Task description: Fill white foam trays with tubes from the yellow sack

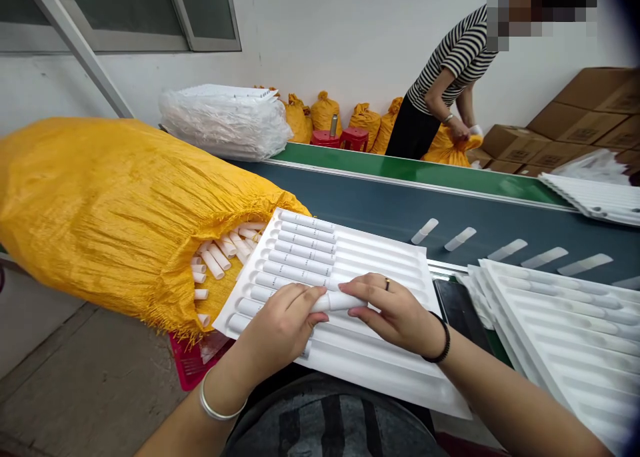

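Both hands hold a white tube point(331, 302) level above a white grooved tray point(400, 377). My left hand point(280, 324) is closed on its left part. The fingers of my right hand point(395, 310) pinch its right end, where a joint shows in the tube. Several white tubes with small dark print point(300, 256) lie side by side in the left half of the tray's grooves. Left of the tray, a yellow woven sack point(125, 204) lies on its side with its mouth open, and loose white tubes point(215, 260) show inside.
Several translucent tubes point(460, 239) lie spaced along the dark conveyor belt point(350, 190). Stacked trays point(575, 337) with tubes stand at right beside a black phone-like object point(457, 310). A plastic-wrapped bundle point(225, 124) sits behind. Across the belt, a person in stripes point(457, 57) handles a yellow sack.
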The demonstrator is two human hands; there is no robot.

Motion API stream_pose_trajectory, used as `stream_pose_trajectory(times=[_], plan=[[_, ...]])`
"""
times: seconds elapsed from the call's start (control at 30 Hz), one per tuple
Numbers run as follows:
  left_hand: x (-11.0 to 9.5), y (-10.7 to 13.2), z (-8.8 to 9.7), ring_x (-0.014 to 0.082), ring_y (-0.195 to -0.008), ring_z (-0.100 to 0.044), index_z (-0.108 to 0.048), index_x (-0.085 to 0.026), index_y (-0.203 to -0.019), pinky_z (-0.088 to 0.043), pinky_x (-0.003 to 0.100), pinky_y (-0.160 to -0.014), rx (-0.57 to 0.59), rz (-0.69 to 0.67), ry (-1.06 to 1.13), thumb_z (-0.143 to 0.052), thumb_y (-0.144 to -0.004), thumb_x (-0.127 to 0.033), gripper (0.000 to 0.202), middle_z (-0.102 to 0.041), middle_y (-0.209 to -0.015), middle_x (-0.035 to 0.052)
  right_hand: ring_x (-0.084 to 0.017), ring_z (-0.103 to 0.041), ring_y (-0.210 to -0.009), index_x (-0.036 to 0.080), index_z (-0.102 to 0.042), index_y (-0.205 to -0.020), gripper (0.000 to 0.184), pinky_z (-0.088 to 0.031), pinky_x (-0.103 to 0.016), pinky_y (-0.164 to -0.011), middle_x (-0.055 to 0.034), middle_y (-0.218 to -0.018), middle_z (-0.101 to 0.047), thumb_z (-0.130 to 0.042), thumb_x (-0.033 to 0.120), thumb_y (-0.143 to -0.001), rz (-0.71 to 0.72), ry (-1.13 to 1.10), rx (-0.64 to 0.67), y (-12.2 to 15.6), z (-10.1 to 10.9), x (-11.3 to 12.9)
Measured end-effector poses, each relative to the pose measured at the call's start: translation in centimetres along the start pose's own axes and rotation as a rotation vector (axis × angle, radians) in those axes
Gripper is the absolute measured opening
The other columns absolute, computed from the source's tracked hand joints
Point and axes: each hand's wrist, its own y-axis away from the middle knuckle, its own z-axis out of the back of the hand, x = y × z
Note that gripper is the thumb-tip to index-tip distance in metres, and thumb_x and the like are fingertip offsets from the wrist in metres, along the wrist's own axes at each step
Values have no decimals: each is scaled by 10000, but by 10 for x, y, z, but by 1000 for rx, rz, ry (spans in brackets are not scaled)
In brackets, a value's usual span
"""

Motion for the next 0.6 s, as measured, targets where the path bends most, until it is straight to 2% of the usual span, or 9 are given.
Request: stream_pose_trajectory(times=[0.13, 0.23, 0.3, 0.33, 0.37, 0.43, 0.47, 0.53, 0.6], plan=[[-4, -1, -7, 213, -875, -612, -490, -126, -1217, -526, 339, -785, -14, -13, -39, -490, -928, -201, 299, -658, -947, 104, -190, -613, -954, 211, -497, -1291, 358, -522, -306, -814, -89, -986, -638, -520, 215, -933, 24, 64, 21, -3, -7, 3], [12, 4, -6, 231, -924, -621, -332, -144, -1390, -526, 360, -808, 22, 30, -102, -493, -932, -338, 522, -656, -1028, 116, -236, -599, -926, 169, -611, -1130, 238, -498, -368, -819, -123, -952, -637, -518, 217, -916, -45, 283, 88, -14, -12, -12], [39, 15, 4, 270, -1043, -593, -262, -130, -1440, -504, 400, -870, 26, 196, -194, -472, -922, -435, 636, -607, -1175, 161, -257, -585, -926, 156, -651, -1030, 198, -467, -381, -841, -136, -946, -633, -535, 225, -885, -283, 439, 103, -25, -7, -40], [57, 23, 12, 295, -1099, -565, -302, -119, -1425, -484, 425, -902, 21, 316, -266, -454, -920, -446, 621, -563, -1250, 185, -259, -581, -939, 152, -647, -1035, 209, -453, -370, -849, -137, -961, -632, -542, 229, -871, -444, 493, 87, -31, -1, -59], [77, 33, 21, 314, -1117, -551, -418, -115, -1358, -465, 443, -921, 29, 449, -355, -422, -928, -405, 519, -560, -1244, 189, -255, -579, -961, 148, -632, -1070, 240, -442, -348, -855, -133, -983, -634, -549, 236, -862, -620, 525, 58, -36, 7, -80], [117, 57, 38, 342, -1015, -579, -635, -153, -1125, -456, 491, -884, 202, 699, -554, -384, -902, -287, 362, -610, -1085, 176, -253, -597, -924, 118, -595, -1128, 292, -444, -335, -799, -138, -967, -644, -532, 230, -866, -851, 558, 16, -42, 24, -124], [133, 69, 44, 355, -965, -587, -674, -169, -1055, -461, 509, -842, 297, 804, -627, -413, -865, -257, 335, -615, -1027, 179, -249, -611, -871, 96, -608, -1089, 271, -450, -330, -750, -138, -917, -651, -544, 225, -859, -940, 558, 20, -42, 32, -145], [157, 89, 52, 364, -902, -590, -711, -184, -981, -466, 519, -783, 347, 866, -657, -485, -799, -229, 293, -622, -942, 176, -220, -622, -752, 76, -641, -948, 196, -463, -316, -665, -116, -811, -653, -597, 233, -840, -1064, 529, 66, -39, 45, -178], [167, 102, 53, 362, -879, -584, -722, -198, -962, -466, 521, -749, 340, 883, -663, -489, -801, -230, 285, -618, -922, 174, -162, -609, -684, 96, -639, -861, 186, -487, -295, -635, -66, -779, -649, -642, 281, -841, -1141, 481, 126, -33, 52, -197]])
